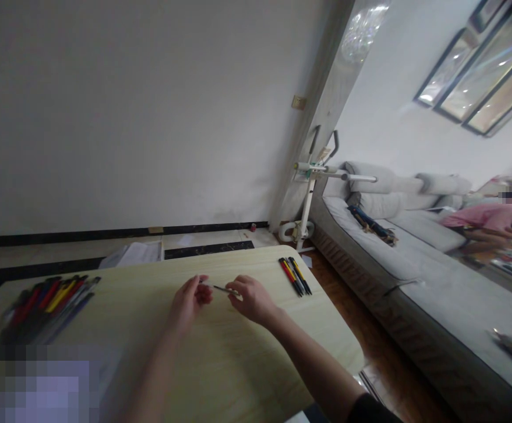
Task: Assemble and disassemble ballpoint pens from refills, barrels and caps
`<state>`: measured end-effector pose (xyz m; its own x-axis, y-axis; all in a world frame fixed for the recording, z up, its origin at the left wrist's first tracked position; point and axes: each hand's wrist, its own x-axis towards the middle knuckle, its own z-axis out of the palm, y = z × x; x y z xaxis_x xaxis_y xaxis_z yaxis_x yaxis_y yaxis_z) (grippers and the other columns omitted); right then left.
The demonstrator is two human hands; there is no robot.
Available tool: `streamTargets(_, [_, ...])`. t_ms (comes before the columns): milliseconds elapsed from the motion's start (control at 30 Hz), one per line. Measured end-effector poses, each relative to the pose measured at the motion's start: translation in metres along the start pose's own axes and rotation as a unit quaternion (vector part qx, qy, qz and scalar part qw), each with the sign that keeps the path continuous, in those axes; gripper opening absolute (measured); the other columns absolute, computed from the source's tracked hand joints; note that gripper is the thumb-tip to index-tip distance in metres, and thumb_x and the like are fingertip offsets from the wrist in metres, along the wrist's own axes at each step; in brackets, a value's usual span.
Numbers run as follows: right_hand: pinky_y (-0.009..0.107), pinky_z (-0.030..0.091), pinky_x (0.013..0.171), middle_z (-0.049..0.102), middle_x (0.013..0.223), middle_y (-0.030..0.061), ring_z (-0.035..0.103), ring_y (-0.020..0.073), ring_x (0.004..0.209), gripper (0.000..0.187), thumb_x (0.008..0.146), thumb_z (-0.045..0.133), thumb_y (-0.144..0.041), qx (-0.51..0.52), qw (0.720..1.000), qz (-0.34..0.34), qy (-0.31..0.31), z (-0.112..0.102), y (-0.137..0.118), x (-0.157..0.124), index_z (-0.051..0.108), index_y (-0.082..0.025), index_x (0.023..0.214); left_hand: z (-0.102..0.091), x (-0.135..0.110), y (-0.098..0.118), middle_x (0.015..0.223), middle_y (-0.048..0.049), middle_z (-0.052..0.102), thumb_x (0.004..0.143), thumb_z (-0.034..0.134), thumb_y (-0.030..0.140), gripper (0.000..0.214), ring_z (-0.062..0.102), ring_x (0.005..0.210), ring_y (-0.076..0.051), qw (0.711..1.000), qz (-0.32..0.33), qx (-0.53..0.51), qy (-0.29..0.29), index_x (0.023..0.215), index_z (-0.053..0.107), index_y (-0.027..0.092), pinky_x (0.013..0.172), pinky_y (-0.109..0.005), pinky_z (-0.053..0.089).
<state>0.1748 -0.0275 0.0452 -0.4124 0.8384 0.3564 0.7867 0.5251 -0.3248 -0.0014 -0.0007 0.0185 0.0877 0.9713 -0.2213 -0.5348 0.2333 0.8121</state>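
Over the middle of the table [238, 352], my right hand [253, 298] pinches a thin dark rod [226, 289] that looks like a pen refill. The rod points left toward my left hand [193, 298], whose fingers are curled around a small pale, translucent piece [207, 284], perhaps part of a pen. The rod's left end meets or nearly meets this piece; I cannot tell whether they are joined. To the right, a few assembled pens [294, 276] in red, yellow and black lie side by side near the table's edge. A blurred heap of colourful pen parts [53, 302] lies at the left.
A grey sofa [414, 276] stands to the right, with a person in a pink top [489, 217] at its far end. White exercise equipment [307, 205] stands beyond the table's corner. A white box with papers [139, 254] sits on the floor behind the table.
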Motion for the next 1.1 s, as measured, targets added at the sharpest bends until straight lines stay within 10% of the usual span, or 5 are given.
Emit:
streamTargets(433, [0.023,0.039,0.066,0.057,0.081,0.0036,0.052,0.0141,0.074,0.019,0.076,0.050,-0.011,0.031,0.999,0.024,0.021,-0.010,0.006,-0.013,0.058,-0.019,0.091,-0.002,0.002,-0.002,0.057,-0.0004,0.061,0.064,0.063,0.040,0.043,0.056,0.049,-0.013,1.000,0.006,0.019,-0.002,0.097,0.053,0.015,0.050,-0.024,0.043])
streamTargets(1100, [0.024,0.037,0.060,0.058,0.075,0.0049,0.051,0.0148,0.065,0.016,0.074,0.045,-0.021,-0.082,0.943,0.279,0.165,-0.053,0.109,-0.086,0.059,-0.017,0.080,-0.007,0.003,-0.004,0.059,-0.0008,0.061,0.065,0.061,0.040,0.038,0.057,0.051,-0.013,0.999,0.021,0.031,-0.026,0.092,0.053,0.015,0.051,-0.025,0.044])
